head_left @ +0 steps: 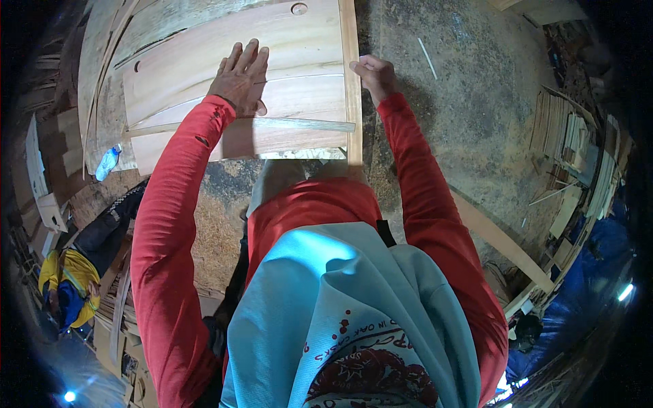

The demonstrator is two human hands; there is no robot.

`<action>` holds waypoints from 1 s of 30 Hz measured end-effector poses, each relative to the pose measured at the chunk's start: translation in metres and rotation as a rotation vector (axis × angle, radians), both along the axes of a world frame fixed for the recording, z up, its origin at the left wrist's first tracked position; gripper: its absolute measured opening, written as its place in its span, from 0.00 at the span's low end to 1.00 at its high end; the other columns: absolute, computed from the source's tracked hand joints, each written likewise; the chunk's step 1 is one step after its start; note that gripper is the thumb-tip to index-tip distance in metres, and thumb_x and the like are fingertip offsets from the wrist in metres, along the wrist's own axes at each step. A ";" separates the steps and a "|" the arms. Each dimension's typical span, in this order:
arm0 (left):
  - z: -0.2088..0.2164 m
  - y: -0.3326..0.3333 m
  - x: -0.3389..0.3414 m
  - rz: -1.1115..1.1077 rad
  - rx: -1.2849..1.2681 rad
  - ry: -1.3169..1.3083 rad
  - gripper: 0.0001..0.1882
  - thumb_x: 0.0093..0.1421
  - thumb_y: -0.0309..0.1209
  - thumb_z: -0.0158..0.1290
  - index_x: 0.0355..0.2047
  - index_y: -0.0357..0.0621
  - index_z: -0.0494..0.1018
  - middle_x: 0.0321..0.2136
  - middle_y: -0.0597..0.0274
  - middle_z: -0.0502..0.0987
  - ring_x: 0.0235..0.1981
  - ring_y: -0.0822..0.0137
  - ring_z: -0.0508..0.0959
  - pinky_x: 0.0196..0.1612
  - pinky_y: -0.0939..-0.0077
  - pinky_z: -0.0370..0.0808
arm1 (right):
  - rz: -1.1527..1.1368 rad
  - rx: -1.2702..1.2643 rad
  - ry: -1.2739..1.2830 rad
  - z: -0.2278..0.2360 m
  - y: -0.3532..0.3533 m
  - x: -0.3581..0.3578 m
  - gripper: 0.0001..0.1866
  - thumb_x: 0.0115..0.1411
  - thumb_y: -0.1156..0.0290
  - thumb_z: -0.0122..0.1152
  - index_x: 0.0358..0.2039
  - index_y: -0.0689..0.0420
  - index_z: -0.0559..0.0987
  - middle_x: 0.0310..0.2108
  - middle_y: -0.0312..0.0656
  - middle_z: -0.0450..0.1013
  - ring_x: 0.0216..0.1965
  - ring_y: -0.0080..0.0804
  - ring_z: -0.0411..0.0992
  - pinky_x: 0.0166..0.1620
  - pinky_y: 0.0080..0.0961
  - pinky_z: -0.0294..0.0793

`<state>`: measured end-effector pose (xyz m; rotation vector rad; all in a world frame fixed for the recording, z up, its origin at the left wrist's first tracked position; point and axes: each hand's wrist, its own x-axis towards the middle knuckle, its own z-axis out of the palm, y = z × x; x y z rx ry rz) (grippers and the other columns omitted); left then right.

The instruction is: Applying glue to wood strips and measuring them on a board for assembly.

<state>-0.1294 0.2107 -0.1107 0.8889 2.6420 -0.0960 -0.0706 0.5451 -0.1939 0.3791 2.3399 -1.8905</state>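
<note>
Pale wooden boards (292, 41) lie side by side in front of me, with narrow gaps between some of them. My left hand (239, 78) rests palm down on them, its fingers stretched out. Along their right ends runs a long narrow wooden strip (351, 47), set crosswise. My right hand (377, 78) is closed on the outer edge of this strip, the thumb on top and the other fingers curled, partly hidden. A thin greyish slat (306, 124) crosses the nearer boards and meets the strip.
Under the boards, a larger wooden sheet (102, 47) reaches left, with a clear plastic bottle (108, 163) at its near edge. Stacked offcuts (571, 146) and a long plank (503, 238) are on the right. A person in yellow and blue (71, 285) is at lower left.
</note>
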 end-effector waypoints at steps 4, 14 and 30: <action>0.002 0.003 -0.003 -0.006 -0.022 -0.005 0.71 0.37 0.45 0.74 0.75 0.59 0.39 0.75 0.55 0.40 0.74 0.40 0.45 0.72 0.42 0.56 | -0.028 -0.050 -0.093 0.001 0.001 -0.001 0.16 0.57 0.63 0.67 0.26 0.64 0.79 0.19 0.36 0.71 0.25 0.21 0.65 0.30 0.31 0.67; -0.012 -0.011 0.000 -0.032 -0.116 0.045 0.71 0.38 0.49 0.73 0.75 0.50 0.39 0.75 0.49 0.40 0.74 0.38 0.43 0.71 0.39 0.53 | -0.098 -0.079 -0.038 0.005 -0.021 0.002 0.13 0.60 0.69 0.69 0.23 0.56 0.75 0.21 0.23 0.61 0.25 0.13 0.56 0.28 0.20 0.56; 0.007 0.011 -0.005 0.014 -0.111 -0.064 0.76 0.36 0.47 0.78 0.75 0.60 0.35 0.75 0.51 0.37 0.74 0.39 0.43 0.72 0.41 0.55 | -0.030 -0.174 -0.082 -0.016 0.004 -0.003 0.13 0.58 0.64 0.69 0.27 0.61 0.79 0.20 0.29 0.70 0.24 0.17 0.64 0.28 0.24 0.65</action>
